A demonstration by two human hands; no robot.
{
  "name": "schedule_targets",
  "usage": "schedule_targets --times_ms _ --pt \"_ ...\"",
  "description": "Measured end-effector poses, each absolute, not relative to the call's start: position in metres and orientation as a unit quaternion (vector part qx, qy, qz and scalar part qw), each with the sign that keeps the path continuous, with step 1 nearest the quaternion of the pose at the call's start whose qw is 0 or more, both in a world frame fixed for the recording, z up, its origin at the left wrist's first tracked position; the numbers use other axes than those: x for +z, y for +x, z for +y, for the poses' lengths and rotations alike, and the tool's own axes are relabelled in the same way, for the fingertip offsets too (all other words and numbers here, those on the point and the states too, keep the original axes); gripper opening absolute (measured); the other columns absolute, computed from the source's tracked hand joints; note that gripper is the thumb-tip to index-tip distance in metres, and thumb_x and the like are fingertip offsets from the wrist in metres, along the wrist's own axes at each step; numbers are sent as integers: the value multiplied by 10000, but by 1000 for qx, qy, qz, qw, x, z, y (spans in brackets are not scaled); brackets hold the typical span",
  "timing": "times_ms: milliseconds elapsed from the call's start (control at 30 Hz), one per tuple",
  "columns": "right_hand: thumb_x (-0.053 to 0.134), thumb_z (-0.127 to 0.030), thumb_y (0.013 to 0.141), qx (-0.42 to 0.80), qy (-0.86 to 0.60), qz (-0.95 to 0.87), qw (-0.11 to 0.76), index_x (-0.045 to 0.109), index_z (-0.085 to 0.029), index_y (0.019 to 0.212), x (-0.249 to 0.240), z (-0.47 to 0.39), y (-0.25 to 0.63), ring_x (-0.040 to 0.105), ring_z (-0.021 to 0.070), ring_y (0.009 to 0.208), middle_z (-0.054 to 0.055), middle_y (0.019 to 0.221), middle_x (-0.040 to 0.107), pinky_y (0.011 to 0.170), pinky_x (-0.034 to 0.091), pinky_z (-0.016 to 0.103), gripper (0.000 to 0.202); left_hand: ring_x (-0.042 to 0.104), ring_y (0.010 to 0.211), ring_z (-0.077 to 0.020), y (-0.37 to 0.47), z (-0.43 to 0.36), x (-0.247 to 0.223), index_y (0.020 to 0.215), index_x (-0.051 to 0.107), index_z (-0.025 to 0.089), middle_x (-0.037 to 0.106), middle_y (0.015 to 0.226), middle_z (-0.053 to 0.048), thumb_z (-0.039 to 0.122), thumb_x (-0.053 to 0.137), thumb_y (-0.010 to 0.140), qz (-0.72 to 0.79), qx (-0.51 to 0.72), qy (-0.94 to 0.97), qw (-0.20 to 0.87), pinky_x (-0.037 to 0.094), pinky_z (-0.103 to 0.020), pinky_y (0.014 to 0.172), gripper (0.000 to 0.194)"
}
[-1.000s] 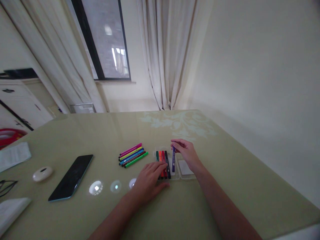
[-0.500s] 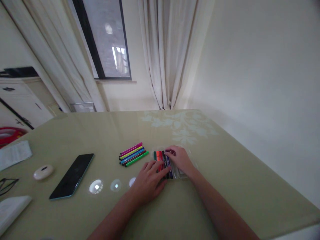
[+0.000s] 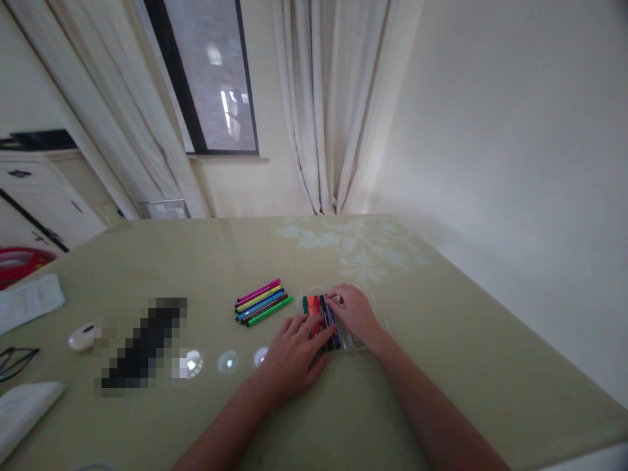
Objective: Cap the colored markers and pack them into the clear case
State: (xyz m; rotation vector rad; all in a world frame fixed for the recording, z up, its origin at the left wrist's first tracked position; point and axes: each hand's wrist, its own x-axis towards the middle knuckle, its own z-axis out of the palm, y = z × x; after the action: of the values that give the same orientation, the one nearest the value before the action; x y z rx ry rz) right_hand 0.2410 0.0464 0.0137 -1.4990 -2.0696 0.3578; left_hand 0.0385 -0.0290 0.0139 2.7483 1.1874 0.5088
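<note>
A clear plastic case (image 3: 346, 339) lies open on the table with a row of felt-tip pens (image 3: 311, 305) in it, green, orange, red, black and dark blue. My left hand (image 3: 297, 350) rests over the lower part of the row, fingers stretched out and touching the pens. At the top end of the dark blue pen (image 3: 334, 326), my right hand (image 3: 357, 315) has thumb and forefinger pinched together; its other fingers are curled and partly hidden. To the left of the case, several loose felt-tip pens (image 3: 262, 303) lie side by side, pink, yellow, blue, dark red and green.
On the left of the table are a blurred-out dark flat object (image 3: 144, 347), a small white rounded case (image 3: 81, 337), glasses (image 3: 17, 360), a white object (image 3: 27, 415) and a folded pale sheet (image 3: 32, 301). A wall (image 3: 515, 163) runs along the right side.
My hands stay almost where they were, the right fingers shifting only slightly at the pen tops. The view has moved a little, and the dark phone at left is now pixelated.
</note>
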Motion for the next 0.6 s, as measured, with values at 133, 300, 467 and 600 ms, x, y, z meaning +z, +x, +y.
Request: schedule_targets --times_ms 133,300,467,600 --pt "671 -228 913 142 -555 -775 267 774 -215 829 12 46 242 656 227 935 78 934 756 890 458 347 133 504 1254 -342 40 -29 15 1490 502 293 554 1451 -120 317 575 952 391 155 906 44 429 -558 1055 543" --pt "661 -252 926 153 -563 -760 286 768 -202 844 11 49 244 659 211 862 67 888 750 822 458 324 144 542 1240 -304 35 -21 11 1471 514 296 592 1410 -96 409 541 1004 383 191 900 78 451 -494 1057 481" --pt "657 -248 921 160 -563 -753 300 763 -189 851 14 50 246 629 185 762 56 845 727 741 444 301 141 615 1098 -290 11 -1 10 1175 680 217 680 1158 -110 263 448 1032 545 238 804 13 495 -465 973 277" --pt "640 -243 926 152 -552 -758 314 753 -195 832 16 49 245 620 181 748 49 826 714 740 441 303 154 615 1070 -325 -11 9 7 1041 688 212 672 1111 -125 228 512 979 632 198 748 -53 502 -493 938 187"
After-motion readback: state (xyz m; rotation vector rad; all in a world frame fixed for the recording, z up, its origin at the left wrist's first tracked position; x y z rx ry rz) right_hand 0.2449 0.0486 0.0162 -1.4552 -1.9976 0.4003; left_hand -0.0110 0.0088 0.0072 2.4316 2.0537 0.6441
